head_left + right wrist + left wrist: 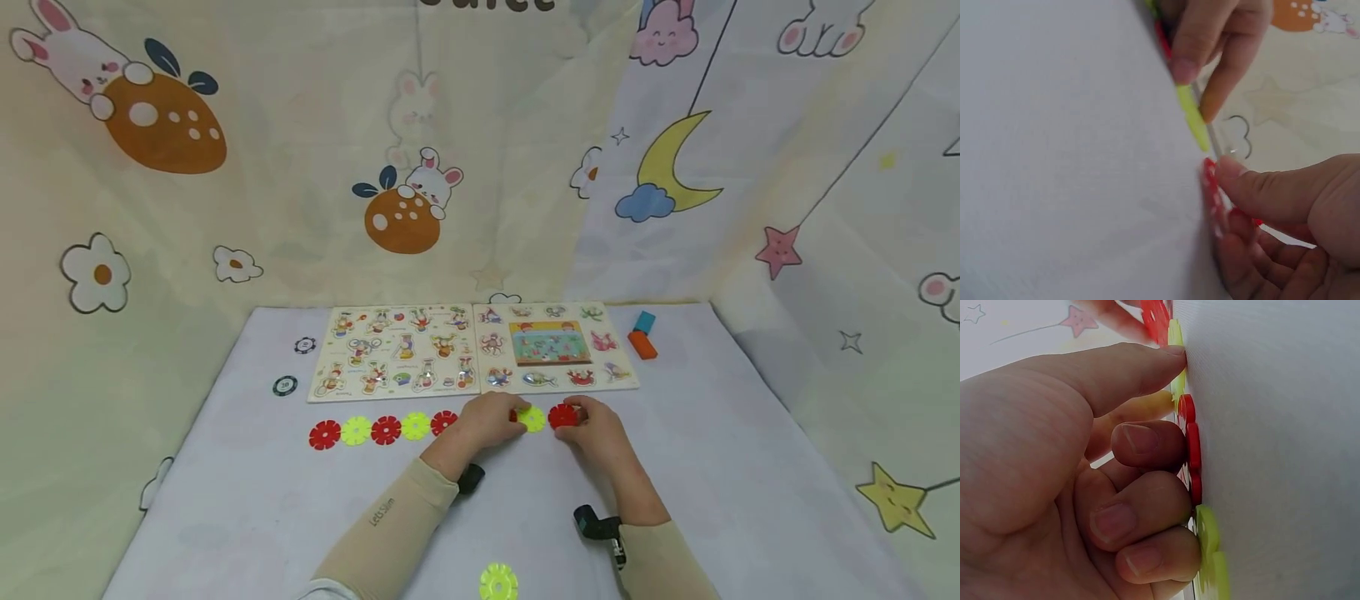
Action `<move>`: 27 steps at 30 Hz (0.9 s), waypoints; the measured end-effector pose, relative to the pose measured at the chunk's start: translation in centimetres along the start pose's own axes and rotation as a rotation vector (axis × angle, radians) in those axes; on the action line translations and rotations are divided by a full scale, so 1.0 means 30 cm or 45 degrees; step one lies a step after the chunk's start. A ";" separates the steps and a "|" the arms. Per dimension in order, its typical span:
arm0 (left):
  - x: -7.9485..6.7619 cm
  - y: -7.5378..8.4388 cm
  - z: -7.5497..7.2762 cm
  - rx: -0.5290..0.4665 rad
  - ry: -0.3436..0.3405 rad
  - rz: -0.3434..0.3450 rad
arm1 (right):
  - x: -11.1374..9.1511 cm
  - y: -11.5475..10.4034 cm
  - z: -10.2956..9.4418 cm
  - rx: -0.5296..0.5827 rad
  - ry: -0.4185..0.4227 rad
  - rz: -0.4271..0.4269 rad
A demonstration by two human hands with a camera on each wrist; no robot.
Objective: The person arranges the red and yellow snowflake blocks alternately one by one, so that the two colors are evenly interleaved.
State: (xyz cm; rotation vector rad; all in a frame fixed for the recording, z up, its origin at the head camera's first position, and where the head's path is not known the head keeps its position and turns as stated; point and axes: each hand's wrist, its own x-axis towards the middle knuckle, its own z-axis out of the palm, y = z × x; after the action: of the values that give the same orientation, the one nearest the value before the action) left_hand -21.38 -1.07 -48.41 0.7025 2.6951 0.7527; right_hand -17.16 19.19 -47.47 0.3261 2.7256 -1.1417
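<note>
A row of red and yellow-green notched plastic discs runs across the white table, starting with a red disc on the left. Near the row's right end, my left hand pinches a yellow-green disc between thumb and forefinger. Its other fingers curl over a red disc, which they partly hide. To the right, my right hand grips another red disc by its edge, slightly tilted in the right wrist view. A small gap separates it from the yellow-green disc.
Behind the row lie two picture puzzle boards side by side. An orange block and a blue block are to their right. Two poker chips sit at the left. One loose yellow-green disc lies at the near edge.
</note>
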 end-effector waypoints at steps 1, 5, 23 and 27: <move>0.000 0.001 0.001 0.000 -0.002 0.003 | 0.009 0.005 0.005 0.004 0.012 -0.004; 0.000 0.005 0.004 0.005 -0.004 0.008 | 0.023 0.021 0.014 -0.022 0.036 -0.001; 0.091 0.101 0.033 0.164 0.037 0.166 | 0.033 0.023 0.034 -0.045 0.086 -0.135; 0.105 0.110 0.056 0.203 0.045 0.190 | -0.012 0.026 0.010 -0.053 0.051 -0.067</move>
State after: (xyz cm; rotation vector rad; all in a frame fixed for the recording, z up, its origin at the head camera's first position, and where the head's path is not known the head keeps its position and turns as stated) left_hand -22.19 3.72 -48.37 0.9450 2.7819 0.5922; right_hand -16.59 19.46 -48.13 0.2762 2.8041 -1.1006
